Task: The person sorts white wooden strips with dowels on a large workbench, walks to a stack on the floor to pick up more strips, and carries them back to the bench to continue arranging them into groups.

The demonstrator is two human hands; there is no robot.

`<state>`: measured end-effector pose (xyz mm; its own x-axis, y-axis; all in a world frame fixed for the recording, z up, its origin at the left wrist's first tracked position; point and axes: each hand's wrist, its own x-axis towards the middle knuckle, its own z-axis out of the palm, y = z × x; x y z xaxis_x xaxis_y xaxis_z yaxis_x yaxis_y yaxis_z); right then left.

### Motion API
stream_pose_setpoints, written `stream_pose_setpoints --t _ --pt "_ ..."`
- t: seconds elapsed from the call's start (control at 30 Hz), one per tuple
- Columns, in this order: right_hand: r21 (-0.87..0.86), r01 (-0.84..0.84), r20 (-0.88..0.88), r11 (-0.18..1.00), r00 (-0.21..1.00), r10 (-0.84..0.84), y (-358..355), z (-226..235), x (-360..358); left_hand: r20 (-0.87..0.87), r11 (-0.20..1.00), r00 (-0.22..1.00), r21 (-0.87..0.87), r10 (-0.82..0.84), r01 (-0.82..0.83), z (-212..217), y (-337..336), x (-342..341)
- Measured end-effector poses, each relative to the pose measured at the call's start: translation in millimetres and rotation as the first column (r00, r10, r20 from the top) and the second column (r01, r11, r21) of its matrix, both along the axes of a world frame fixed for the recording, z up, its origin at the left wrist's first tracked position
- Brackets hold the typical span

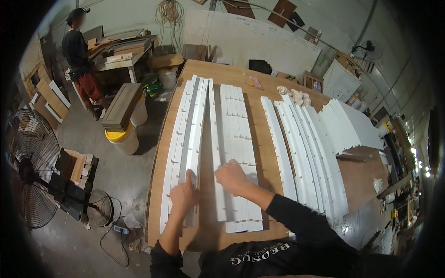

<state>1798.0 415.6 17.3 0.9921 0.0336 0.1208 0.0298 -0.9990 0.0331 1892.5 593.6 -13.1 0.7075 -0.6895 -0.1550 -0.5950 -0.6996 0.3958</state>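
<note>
Several long white strips (178, 134) with small tan pegs lie side by side on the brown work table (160, 185). My left hand (184, 193) is on the lower part of a white strip (196, 129), its index finger stretched along the top and the other fingers curled at the edge. My right hand (233, 177) is closed over a narrow white strip (213, 134); its fingertips are partly hidden. These two strips nearly meet at the far end and spread apart toward me. Right of them lies a flat group of pegged white strips (237, 139).
More white strips (303, 153) and a white stack (352, 125) occupy the table's right side, near a crumpled cloth (295, 95). At left are a fan (32, 171), a yellow-lidded bucket (123, 139) under a wooden panel (123, 106), and a person (79, 55) at another bench.
</note>
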Motion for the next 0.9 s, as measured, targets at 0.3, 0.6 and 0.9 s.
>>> stream_pose_setpoints --t 0.3,0.6,0.9 --pt "0.168 -0.118 0.010 0.979 0.993 0.118 -29 117 -63 0.271 0.889 0.958 -0.409 -0.098 0.207 25 -32 -35" --pt "0.711 -0.077 0.073 0.699 0.997 0.035 -73 257 -170 0.422 0.537 0.883 -0.707 -0.204 0.461 73 -145 -40" --pt "0.502 -0.771 0.753 -0.392 0.613 -0.240 -102 185 -211 0.659 0.364 0.740 -0.661 -0.137 0.656 121 -178 -79"
